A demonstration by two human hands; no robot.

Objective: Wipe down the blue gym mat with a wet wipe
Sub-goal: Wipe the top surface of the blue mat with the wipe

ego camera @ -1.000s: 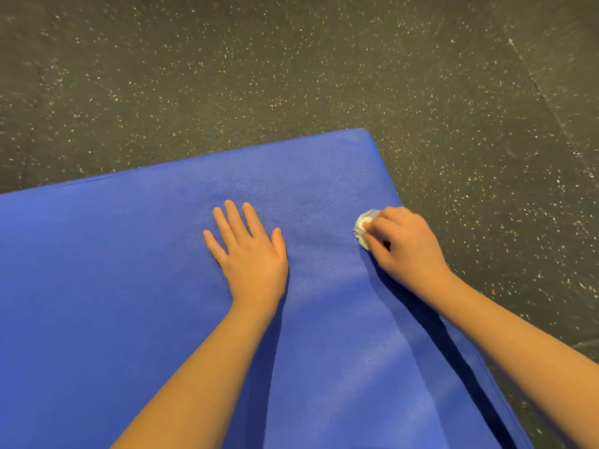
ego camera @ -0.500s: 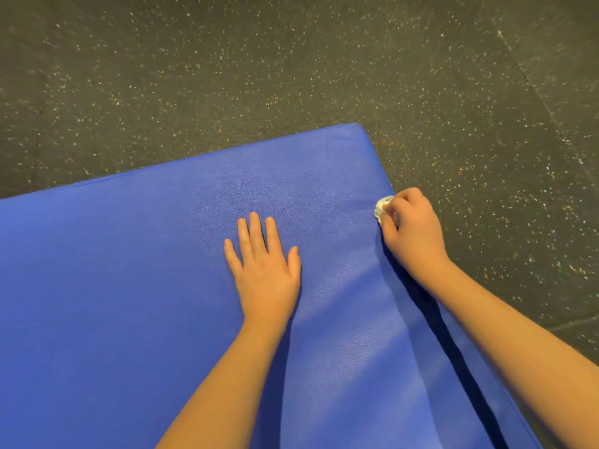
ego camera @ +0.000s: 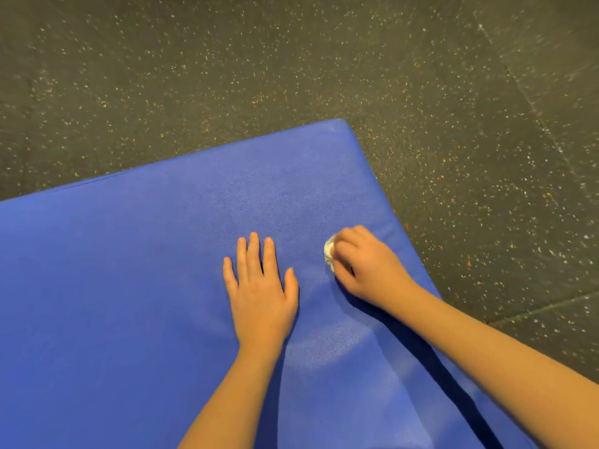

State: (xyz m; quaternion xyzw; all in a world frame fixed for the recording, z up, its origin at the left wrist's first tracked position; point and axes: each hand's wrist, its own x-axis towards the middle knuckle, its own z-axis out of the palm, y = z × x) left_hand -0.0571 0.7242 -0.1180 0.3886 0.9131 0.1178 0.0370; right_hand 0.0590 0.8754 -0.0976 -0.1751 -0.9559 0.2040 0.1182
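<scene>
we see the blue gym mat lying flat on a dark speckled floor, its far right corner pointing up into the middle of the view and its surface filling the lower left. the left hand rests palm down on the mat, wide and flat, fingers straight and slightly spread, thumb out to the side, holding nothing. just beside it to the right, the right hand sits on the mat near its right edge, fingers curled in tight around a small bunched white wet wipe. we can see only a sliver of the wipe, poking out on the left side of the knuckles and touching the mat; the rest is hidden under the hand. both forearms reach in from the bottom of the view, the right one crossing the mat's edge and throwing a dark shadow along it. a paler sheen shows on the mat between the two wrists; we cannot tell whether it is damp or just light. a thin seam runs across the floor at the right.
</scene>
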